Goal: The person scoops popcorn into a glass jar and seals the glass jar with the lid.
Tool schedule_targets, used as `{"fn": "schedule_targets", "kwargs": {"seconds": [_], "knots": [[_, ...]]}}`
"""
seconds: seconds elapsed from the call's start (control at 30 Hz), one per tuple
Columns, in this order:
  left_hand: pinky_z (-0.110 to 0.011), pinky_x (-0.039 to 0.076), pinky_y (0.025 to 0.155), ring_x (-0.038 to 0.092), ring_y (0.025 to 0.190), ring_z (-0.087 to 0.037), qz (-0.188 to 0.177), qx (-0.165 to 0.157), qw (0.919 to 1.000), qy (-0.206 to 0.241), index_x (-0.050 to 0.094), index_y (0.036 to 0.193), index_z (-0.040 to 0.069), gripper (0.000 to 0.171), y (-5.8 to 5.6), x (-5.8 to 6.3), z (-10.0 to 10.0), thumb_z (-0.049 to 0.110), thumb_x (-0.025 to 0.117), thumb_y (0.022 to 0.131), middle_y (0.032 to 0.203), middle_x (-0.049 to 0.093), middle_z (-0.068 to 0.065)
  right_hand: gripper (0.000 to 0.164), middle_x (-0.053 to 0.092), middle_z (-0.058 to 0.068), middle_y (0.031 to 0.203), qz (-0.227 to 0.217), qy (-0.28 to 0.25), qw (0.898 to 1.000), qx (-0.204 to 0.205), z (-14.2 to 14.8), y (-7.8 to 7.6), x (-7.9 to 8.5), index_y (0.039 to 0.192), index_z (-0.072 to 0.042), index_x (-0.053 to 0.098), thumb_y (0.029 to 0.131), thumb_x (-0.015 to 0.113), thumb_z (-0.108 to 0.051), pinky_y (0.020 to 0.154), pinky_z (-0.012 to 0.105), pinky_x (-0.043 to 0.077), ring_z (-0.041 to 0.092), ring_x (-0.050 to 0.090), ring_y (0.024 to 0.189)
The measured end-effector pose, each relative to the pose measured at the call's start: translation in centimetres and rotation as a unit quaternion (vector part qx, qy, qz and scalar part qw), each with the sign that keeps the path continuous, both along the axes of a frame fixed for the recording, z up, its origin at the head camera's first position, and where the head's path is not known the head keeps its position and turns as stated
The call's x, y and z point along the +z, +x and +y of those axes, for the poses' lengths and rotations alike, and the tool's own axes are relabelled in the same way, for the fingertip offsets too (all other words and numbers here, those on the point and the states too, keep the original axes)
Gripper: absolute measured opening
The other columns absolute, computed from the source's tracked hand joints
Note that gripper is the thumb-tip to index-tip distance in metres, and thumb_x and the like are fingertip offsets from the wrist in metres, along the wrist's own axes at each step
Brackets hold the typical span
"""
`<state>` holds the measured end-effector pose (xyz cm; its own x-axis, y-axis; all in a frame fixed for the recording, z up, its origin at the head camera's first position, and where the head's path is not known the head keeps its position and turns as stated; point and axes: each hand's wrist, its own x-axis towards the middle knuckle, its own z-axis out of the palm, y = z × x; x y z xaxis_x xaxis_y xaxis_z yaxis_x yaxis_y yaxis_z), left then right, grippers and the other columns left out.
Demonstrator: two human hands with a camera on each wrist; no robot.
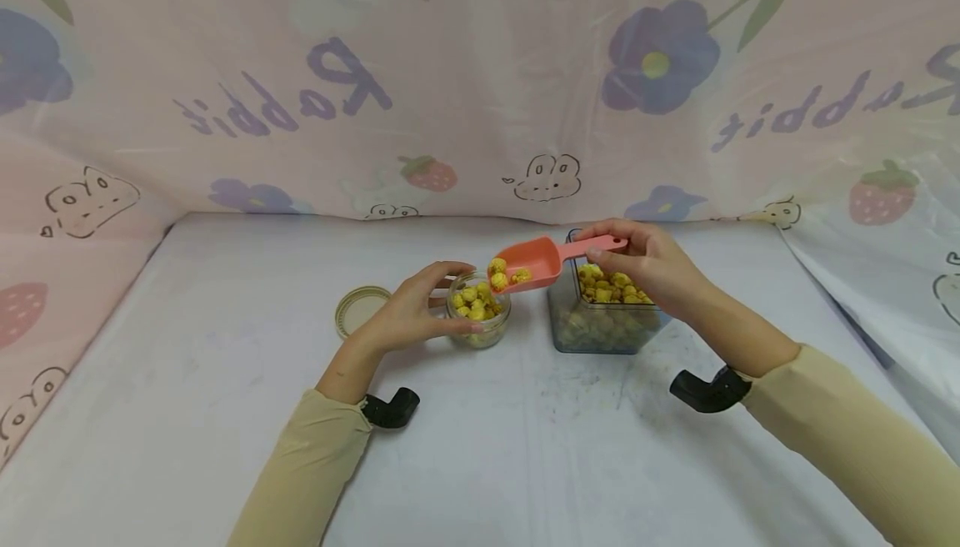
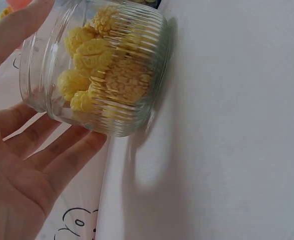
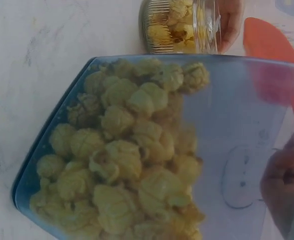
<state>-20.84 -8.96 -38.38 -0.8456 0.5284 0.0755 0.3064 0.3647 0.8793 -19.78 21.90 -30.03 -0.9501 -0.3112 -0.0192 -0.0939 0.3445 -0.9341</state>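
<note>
The coral scoop (image 1: 542, 262), with a few pieces of yellow popcorn (image 1: 498, 282) at its mouth, is above the right side of the glass jar (image 1: 491, 334), its handle pinched between the right hand's (image 1: 663, 268) thumb and fingers. The left hand (image 1: 405, 309) grips the jar, thumb near, fingers on the far side. A tinted clear container (image 1: 592, 334) of popcorn stands to the right, a round lid (image 1: 358, 311) to the left.
</note>
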Motion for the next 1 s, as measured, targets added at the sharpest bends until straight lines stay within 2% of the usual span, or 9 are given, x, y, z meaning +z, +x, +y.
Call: {"fn": "schedule_targets", "kwargs": {"seconds": [0.1,0.3,0.43,0.77,1.0], "knots": [[-0.041,0.047,0.103,0.048,0.128,-0.033,0.000,0.000,1.0000,0.004,0.046,0.137,0.009,0.074,0.04,0.01,0.00,0.019,0.084,0.074,0.141,0.048,-0.008,0.027,0.054,0.002,0.098,-0.006,0.027,1.000,-0.008,-0.10,-0.08,0.01,0.119,-0.001,0.059,0.095,0.059,-0.013,0.062,0.024,0.045,0.019,0.047,0.077],[-0.042,0.047,0.103,0.048,0.128,-0.034,0.001,-0.001,1.0000,0.006,0.046,0.137,0.009,0.074,0.08,-0.02,0.03,0.019,0.084,0.074,0.141,0.047,-0.009,0.030,0.054,0.003,0.101,0.003,0.065,0.998,-0.004,-0.14,-0.18,-0.02,0.121,0.003,0.058,0.094,0.058,-0.011,0.063,0.025,0.047,0.020,0.049,0.078],[-0.042,0.046,0.103,0.048,0.128,-0.033,0.000,0.000,1.0000,0.005,0.046,0.137,0.010,0.074,0.04,-0.03,0.04,0.019,0.084,0.074,0.141,0.047,-0.007,0.031,0.054,0.003,0.101,0.008,0.067,0.998,0.004,-0.17,-0.18,-0.04,0.121,0.003,0.058,0.093,0.059,-0.010,0.065,0.025,0.049,0.020,0.052,0.078],[-0.043,0.046,0.103,0.048,0.127,-0.032,0.006,-0.002,0.9999,0.010,0.047,0.136,0.010,0.073,-0.08,-0.16,0.05,0.017,0.084,0.074,0.140,0.048,-0.008,0.027,0.051,0.006,0.099,0.008,0.095,0.995,-0.003,-0.33,-0.17,0.13,0.119,-0.001,0.060,0.093,0.059,-0.010,0.060,0.027,0.043,0.020,0.048,0.074],[-0.044,0.047,0.103,0.047,0.128,-0.035,0.009,-0.007,0.9999,0.013,0.046,0.137,0.006,0.074,-0.14,-0.27,0.03,0.016,0.084,0.074,0.141,0.047,-0.011,0.027,0.053,0.009,0.099,0.026,0.112,0.993,0.015,-0.19,-0.02,0.41,0.119,-0.002,0.061,0.094,0.059,-0.011,0.061,0.026,0.046,0.023,0.051,0.075]]}}
